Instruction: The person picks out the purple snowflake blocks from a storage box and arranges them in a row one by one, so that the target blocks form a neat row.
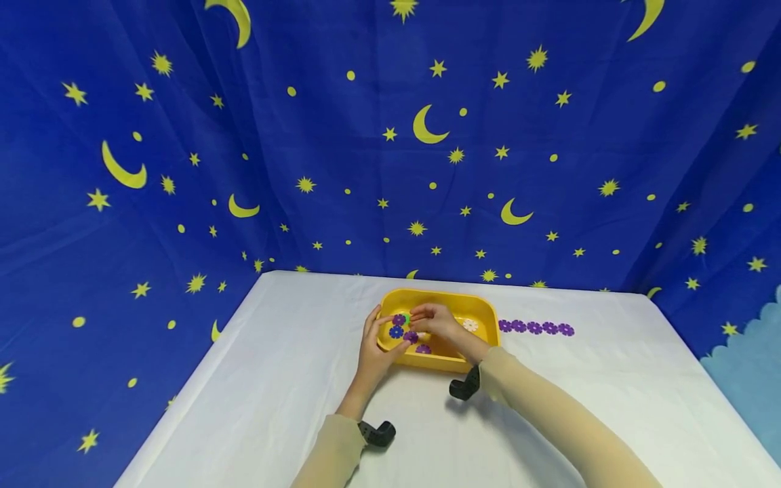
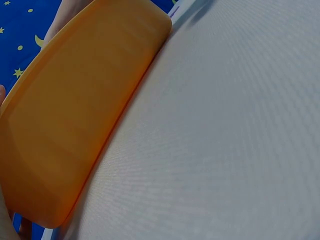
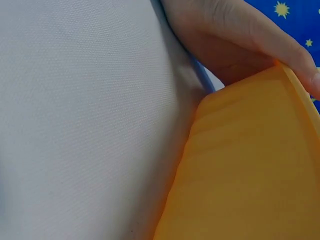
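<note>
My left hand [image 1: 373,352] grips the front left corner of a yellow plastic tray [image 1: 445,364], its thumb over the front rim and its fingers along the left end. Over the inside of the tray reaches my right hand [image 1: 434,321], fingers pointing left above the flower-shaped discs. Its fingertips hide part of the pieces, so whether it pinches one cannot be seen. Among the loose discs are a purple disc [image 1: 424,349], a blue disc [image 1: 396,332], a green disc [image 1: 407,318] and a white disc [image 1: 470,325]. In the left wrist view the tray's outer wall [image 2: 85,110] fills the left side.
Right of the tray, a row of several purple discs [image 1: 534,328] lies joined on the white tabletop [image 1: 274,379]. Blue cloth [image 1: 342,135] with yellow moons and stars hangs behind and at the sides. A black wrist camera [image 1: 465,385] sits under the right cuff.
</note>
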